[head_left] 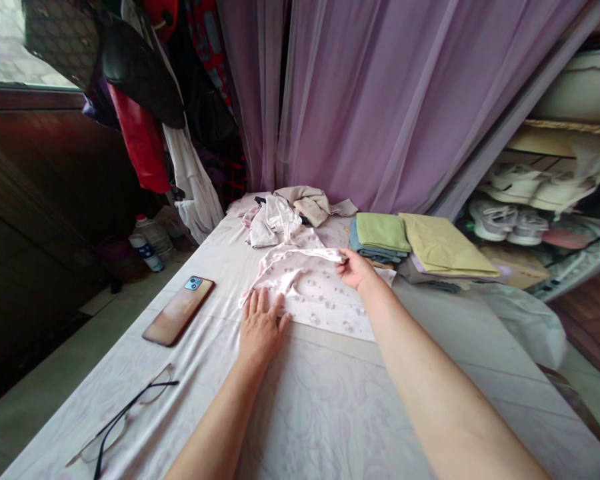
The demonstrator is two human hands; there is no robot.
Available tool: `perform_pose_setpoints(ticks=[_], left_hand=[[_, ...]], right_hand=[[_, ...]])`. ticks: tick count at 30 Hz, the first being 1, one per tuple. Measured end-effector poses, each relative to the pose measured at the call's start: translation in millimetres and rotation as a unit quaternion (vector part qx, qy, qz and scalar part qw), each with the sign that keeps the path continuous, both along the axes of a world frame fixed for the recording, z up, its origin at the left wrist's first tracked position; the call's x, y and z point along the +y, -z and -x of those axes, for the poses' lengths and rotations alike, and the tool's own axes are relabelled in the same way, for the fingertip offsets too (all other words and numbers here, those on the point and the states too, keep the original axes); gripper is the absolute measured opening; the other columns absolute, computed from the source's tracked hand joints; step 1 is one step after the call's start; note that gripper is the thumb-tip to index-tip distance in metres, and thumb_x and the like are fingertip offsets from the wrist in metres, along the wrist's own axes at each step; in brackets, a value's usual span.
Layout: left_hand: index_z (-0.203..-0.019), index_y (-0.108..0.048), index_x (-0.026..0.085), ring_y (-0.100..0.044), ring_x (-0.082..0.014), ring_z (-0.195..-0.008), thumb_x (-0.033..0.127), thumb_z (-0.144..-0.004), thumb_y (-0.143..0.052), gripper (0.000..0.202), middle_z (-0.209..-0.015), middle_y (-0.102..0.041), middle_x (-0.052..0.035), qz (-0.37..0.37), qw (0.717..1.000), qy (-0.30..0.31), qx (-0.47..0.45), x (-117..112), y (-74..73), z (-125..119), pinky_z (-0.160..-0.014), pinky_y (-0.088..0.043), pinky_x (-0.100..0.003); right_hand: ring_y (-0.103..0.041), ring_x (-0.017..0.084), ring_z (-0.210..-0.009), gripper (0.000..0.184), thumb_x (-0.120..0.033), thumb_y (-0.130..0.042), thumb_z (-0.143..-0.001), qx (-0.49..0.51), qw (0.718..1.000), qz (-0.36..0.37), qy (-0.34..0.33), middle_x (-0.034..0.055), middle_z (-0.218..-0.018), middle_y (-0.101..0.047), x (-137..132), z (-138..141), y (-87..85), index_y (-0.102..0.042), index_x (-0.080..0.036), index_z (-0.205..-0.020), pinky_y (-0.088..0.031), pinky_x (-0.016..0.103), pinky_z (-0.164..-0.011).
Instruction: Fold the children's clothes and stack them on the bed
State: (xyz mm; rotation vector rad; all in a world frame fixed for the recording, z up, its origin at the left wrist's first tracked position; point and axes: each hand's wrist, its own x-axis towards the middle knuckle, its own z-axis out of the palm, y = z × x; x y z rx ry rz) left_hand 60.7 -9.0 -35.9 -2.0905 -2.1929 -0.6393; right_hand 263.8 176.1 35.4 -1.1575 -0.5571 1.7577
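A pale pink garment [325, 300] with a small print lies spread on the covered table [325, 407]. My left hand [263, 327] rests flat on its left end, fingers spread. With the fingertips of my right hand [355, 268] I pinch the garment's far edge, which is lifted a little and folded over. Just beyond it sits a loose heap of clothes [300, 210] in white, pink and beige. To the right of my right hand stand a folded green cloth [383, 231] on blue ones and a folded yellow cloth [445, 245] on others.
A phone [179, 312] and a pair of glasses [123, 420] lie at the table's left side. Purple curtains [370, 100] hang behind. A rack with shoes [495, 217] stands at right; bags and clothes [140, 140] hang at left. Bottles [147, 250] stand on the floor.
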Motion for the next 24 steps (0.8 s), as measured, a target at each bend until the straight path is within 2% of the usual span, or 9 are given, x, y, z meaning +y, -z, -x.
perform_pose_setpoints(ticks=[3, 6, 9, 12, 15, 19, 24], left_hand=[[-0.135, -0.055, 0.030, -0.032, -0.0364, -0.141, 0.051, -0.094, -0.045, 0.047, -0.149, -0.045, -0.0082, 0.004, 1.000, 0.000, 0.007, -1, -2.7, 0, -0.112, -0.030, -0.055], [-0.134, -0.057, 0.025, -0.033, -0.0368, -0.141, 0.044, -0.095, -0.045, 0.045, -0.151, -0.044, -0.0112, 0.010, 0.999, 0.021, 0.027, -1, -5.8, 0, -0.113, -0.029, -0.056], [-0.132, -0.058, 0.022, -0.035, -0.0305, -0.142, 0.029, -0.096, -0.042, 0.040, -0.149, -0.047, -0.0089, 0.012, 0.994, 0.099, 0.039, 2, -7.4, -4, -0.116, -0.029, -0.052], [-0.136, -0.054, 0.020, -0.037, -0.0263, -0.141, 0.028, -0.096, -0.043, 0.042, -0.146, -0.051, -0.0093, 0.017, 0.986, 0.162, 0.031, 10, -7.5, -12, -0.116, -0.030, -0.048], [-0.136, -0.052, 0.017, -0.041, -0.0267, -0.138, 0.034, -0.095, -0.046, 0.045, -0.144, -0.052, -0.0132, 0.024, 0.986, 0.164, 0.016, 18, -7.7, -21, -0.114, -0.033, -0.047], [-0.127, -0.058, 0.015, -0.047, -0.0271, -0.132, 0.033, -0.092, -0.052, 0.039, -0.143, -0.051, -0.0167, 0.016, 0.988, 0.151, -0.011, 23, -6.8, -26, -0.110, -0.039, -0.043], [-0.124, -0.058, 0.013, -0.048, -0.0281, -0.131, 0.034, -0.092, -0.054, 0.039, -0.138, -0.054, -0.0165, 0.008, 0.990, 0.136, -0.024, 27, -5.6, -28, -0.111, -0.038, -0.044]], right_hand=[[-0.037, 0.004, -0.034, 0.029, -0.018, -0.069, -0.081, -0.007, 1.000, -0.010, -0.012, -0.0105, -0.044, -0.044, -7, -17, 4.2, -0.045, -0.021, -0.066, -0.027, 0.011, -0.029], [-0.038, 0.004, -0.034, 0.028, -0.020, -0.071, -0.081, -0.006, 1.000, -0.019, -0.022, -0.0105, -0.044, -0.045, -11, -21, 5.1, -0.047, -0.021, -0.067, -0.028, 0.010, -0.030], [-0.039, 0.004, -0.035, 0.025, -0.020, -0.070, -0.082, 0.003, 0.999, -0.026, -0.035, -0.0101, -0.044, -0.047, -11, -15, 2.6, -0.049, -0.021, -0.069, -0.030, 0.011, -0.029], [-0.041, 0.004, -0.036, 0.023, -0.019, -0.070, -0.082, 0.017, 0.998, -0.033, -0.053, -0.0097, -0.046, -0.049, -11, -7, -3.8, -0.051, -0.021, -0.071, -0.032, 0.011, -0.030], [-0.041, 0.004, -0.036, 0.021, -0.017, -0.070, -0.082, 0.026, 0.997, -0.035, -0.064, -0.0096, -0.046, -0.050, -14, -7, -13.0, -0.052, -0.020, -0.071, -0.032, 0.011, -0.031], [-0.040, 0.004, -0.035, 0.019, -0.015, -0.065, -0.086, 0.034, 0.997, -0.034, -0.061, -0.0090, -0.046, -0.051, -22, -17, -26.1, -0.053, -0.019, -0.072, -0.030, 0.011, -0.030], [-0.040, 0.003, -0.035, 0.016, -0.014, -0.062, -0.088, 0.043, 0.996, -0.041, -0.065, -0.0090, -0.047, -0.052, -29, -23, -40.0, -0.054, -0.018, -0.075, -0.030, 0.011, -0.031]])
